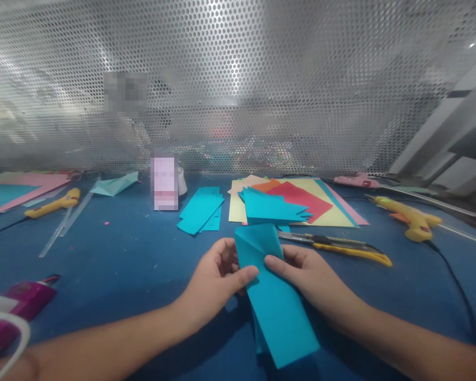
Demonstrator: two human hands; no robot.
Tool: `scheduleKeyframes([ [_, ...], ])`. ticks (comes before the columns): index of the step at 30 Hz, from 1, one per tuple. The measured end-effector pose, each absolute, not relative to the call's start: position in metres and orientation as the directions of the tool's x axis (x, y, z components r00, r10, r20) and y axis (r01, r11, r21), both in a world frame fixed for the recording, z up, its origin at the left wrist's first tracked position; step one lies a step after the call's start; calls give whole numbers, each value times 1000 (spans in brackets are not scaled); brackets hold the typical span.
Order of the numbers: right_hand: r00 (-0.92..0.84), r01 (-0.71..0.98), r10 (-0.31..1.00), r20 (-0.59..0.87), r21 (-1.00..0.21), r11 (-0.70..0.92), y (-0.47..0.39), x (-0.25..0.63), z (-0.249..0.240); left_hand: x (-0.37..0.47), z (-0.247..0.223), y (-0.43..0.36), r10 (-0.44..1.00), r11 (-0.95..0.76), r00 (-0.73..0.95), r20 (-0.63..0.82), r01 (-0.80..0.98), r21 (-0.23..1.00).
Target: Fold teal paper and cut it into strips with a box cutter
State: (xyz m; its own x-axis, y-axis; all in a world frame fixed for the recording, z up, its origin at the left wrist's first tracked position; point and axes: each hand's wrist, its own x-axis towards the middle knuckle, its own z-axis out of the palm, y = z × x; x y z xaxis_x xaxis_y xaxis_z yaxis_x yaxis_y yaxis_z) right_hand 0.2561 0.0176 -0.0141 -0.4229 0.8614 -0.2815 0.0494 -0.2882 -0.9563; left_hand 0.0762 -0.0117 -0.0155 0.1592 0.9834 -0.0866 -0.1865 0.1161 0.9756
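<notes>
Both hands hold a folded strip of blue paper (281, 312) above the table, its near end angled down to the right. My left hand (224, 270) grips its left edge, thumb on top and fingers behind. On the right edge, my right hand (301, 267) pinches it the same way. A crease runs across the upper part, and a second layer shows beneath. Just beyond lie a stack of blue paper strips (202, 209) and a fanned pile of blue paper pieces (269, 206). A yellow utility knife (349, 250) rests beyond my right hand.
Yellow glue guns lie at the left (53, 203) and right (416, 219), with trailing cords. Coloured paper sheets (341, 203) sit under the blue pile. A magenta tool (29, 299) is at the near left. Perforated metal sheeting (238, 106) rises behind the blue table (122, 280).
</notes>
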Motion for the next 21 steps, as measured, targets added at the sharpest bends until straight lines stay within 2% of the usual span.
scheduleKeyframes([
  [5, -473, 87, 835, -281, -958, -273, 18, 257, -14, 72, -16, -8, 997, 74, 41, -65, -250, 966],
  [13, -529, 147, 807, -261, -965, -216, 19, 257, -14, 70, -17, -6, 995, 80, -33, -91, -249, 965],
  [21, -476, 105, 858, -192, -981, -162, 15, 256, -9, 71, -17, -7, 992, 127, 6, -129, -198, 972],
])
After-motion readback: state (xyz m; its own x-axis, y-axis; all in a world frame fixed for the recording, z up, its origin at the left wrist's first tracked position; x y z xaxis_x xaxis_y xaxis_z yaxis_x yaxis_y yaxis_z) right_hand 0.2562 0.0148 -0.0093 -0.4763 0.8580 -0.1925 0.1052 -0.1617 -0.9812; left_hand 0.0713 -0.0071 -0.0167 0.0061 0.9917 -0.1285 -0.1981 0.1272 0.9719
